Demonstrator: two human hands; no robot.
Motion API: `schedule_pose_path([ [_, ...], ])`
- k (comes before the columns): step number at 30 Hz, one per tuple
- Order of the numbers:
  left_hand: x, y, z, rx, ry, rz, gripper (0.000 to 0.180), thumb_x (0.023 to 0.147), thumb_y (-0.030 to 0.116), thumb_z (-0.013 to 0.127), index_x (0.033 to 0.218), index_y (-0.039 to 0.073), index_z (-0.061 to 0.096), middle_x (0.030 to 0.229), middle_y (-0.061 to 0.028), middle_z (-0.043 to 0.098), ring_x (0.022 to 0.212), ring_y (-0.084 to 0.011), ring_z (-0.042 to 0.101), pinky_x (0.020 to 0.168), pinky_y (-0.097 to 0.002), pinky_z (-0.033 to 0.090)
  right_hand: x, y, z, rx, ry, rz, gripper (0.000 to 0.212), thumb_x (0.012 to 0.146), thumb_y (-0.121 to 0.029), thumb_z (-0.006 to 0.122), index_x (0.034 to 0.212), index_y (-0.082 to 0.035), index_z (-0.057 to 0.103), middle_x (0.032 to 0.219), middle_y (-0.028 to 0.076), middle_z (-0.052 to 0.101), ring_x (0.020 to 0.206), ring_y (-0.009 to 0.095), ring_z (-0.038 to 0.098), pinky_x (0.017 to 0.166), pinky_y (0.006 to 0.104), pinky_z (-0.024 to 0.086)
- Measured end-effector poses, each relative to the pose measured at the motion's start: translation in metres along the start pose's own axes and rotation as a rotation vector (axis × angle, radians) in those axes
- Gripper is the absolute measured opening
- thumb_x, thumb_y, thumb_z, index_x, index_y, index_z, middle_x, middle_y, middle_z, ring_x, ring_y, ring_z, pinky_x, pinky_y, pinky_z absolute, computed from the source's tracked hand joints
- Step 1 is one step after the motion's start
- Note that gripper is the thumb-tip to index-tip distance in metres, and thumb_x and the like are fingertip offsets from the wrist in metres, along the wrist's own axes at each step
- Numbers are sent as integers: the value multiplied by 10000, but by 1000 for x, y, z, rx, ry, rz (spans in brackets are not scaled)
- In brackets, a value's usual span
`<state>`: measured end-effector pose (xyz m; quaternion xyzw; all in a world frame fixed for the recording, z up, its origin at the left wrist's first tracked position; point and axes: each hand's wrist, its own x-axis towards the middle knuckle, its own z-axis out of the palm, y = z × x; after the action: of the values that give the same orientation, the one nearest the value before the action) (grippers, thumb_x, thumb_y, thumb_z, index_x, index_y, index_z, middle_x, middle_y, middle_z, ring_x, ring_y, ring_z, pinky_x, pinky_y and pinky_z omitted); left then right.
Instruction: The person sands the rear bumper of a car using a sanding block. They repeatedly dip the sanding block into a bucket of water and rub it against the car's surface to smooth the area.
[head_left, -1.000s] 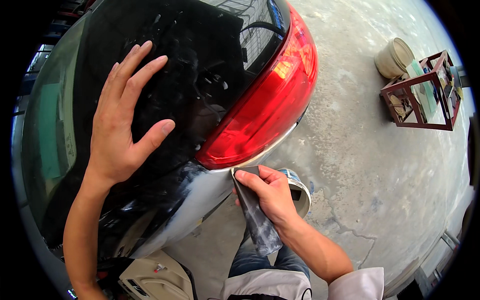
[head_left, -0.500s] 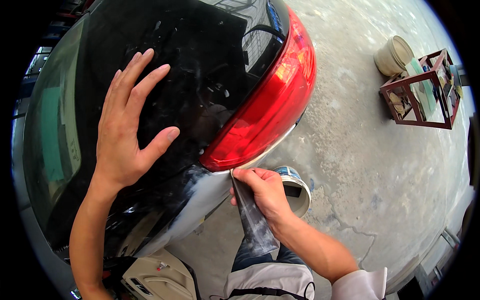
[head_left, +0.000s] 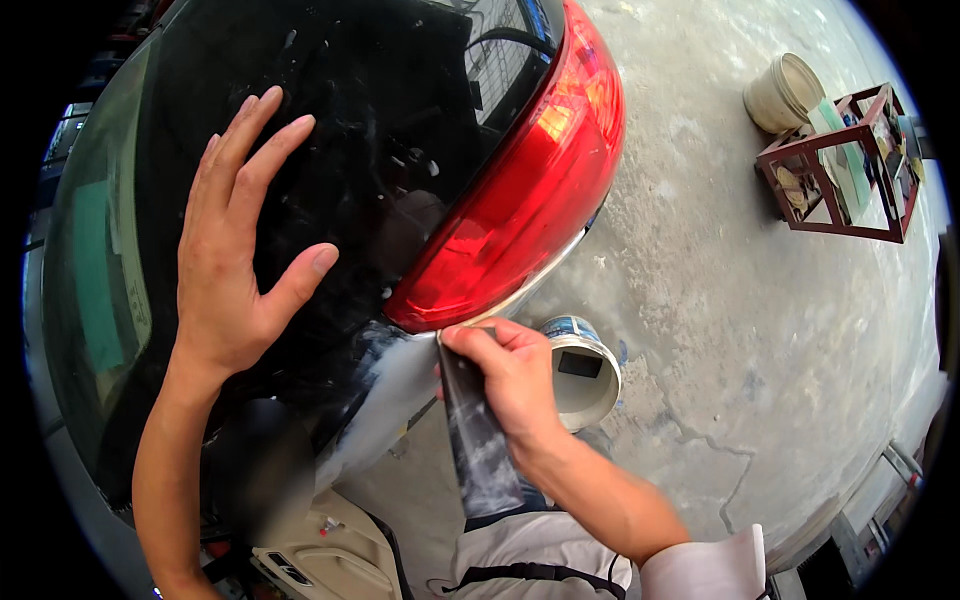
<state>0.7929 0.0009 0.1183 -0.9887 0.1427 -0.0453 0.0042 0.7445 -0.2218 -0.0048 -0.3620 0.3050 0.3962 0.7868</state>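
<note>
My left hand rests with fingers spread against the black body of a car. Its thumb points toward the red tail light. My right hand pinches a dark grey sheet of sandpaper by its upper end, right under the lower tip of the tail light. The rest of the sheet hangs down, dusted with white. Beside it, a whitish sanded patch covers the body panel below the light. My right fingertips are partly hidden behind the sheet.
On the floor past my right hand stands a bucket with a dark block inside. A dark red metal frame stand holding tools and a beige bucket are at the far right. An open beige-lined car door is at the lower left.
The view has shifted slightly, so the car, the light and both hands appear a little further left. My right hand still pinches the sandpaper under the light.
</note>
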Motion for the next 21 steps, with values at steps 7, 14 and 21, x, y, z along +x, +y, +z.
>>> schedule_pose_path([
  [7, 0, -1, 3, 9, -6, 11, 733, 865, 399, 695, 1510, 95, 526, 1624, -155, 437, 1524, -378, 376, 1260, -556, 240, 8, 0, -14, 110, 142, -59, 167, 948, -157, 696, 844, -31, 662, 737, 97, 705, 583, 169, 663, 567, 294, 533],
  [14, -3, -7, 1, 71, -44, 16, 761, 923, 496, 600, 1561, 101, 466, 1670, -167, 367, 1555, -384, 322, 1268, -548, 242, 16, 2, -16, 61, 168, -127, 168, 946, -144, 693, 840, -24, 641, 743, 99, 706, 601, 175, 661, 580, 303, 534],
  [21, 0, -4, 2, 0, -4, 11, 722, 880, 399, 684, 1512, 90, 522, 1623, -163, 438, 1523, -381, 374, 1261, -548, 237, 24, -4, -31, -67, 112, -115, 168, 947, -117, 700, 823, -20, 642, 734, 106, 707, 595, 168, 657, 583, 310, 542],
])
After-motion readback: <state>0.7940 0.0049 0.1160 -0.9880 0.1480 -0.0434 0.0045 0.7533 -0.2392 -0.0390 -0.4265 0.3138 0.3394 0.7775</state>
